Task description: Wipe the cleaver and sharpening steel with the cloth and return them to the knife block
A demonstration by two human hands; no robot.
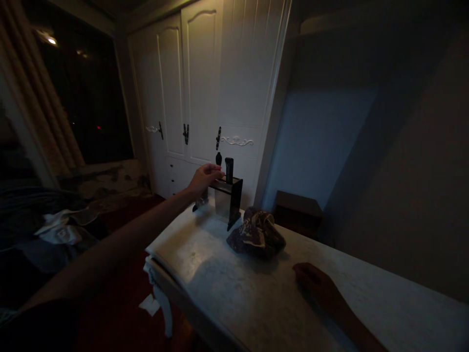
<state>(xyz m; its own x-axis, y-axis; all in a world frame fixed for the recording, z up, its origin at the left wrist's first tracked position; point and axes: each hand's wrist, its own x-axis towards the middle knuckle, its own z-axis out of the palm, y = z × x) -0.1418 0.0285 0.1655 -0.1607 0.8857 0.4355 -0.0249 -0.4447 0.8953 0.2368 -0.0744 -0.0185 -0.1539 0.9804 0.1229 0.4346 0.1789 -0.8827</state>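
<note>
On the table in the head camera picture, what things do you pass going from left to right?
Left hand → black holder with dark handles sticking up → crumpled patterned cloth → right hand resting on the table.

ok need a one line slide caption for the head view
Left hand reaches to the black knife block on a pale table; right hand rests flat beside it.

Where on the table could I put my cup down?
Bare patches on the table: the near stretch between the crumpled cloth and the right hand, and the far right end. It is crowded around the dark knife stand, where the left hand reaches.
</note>
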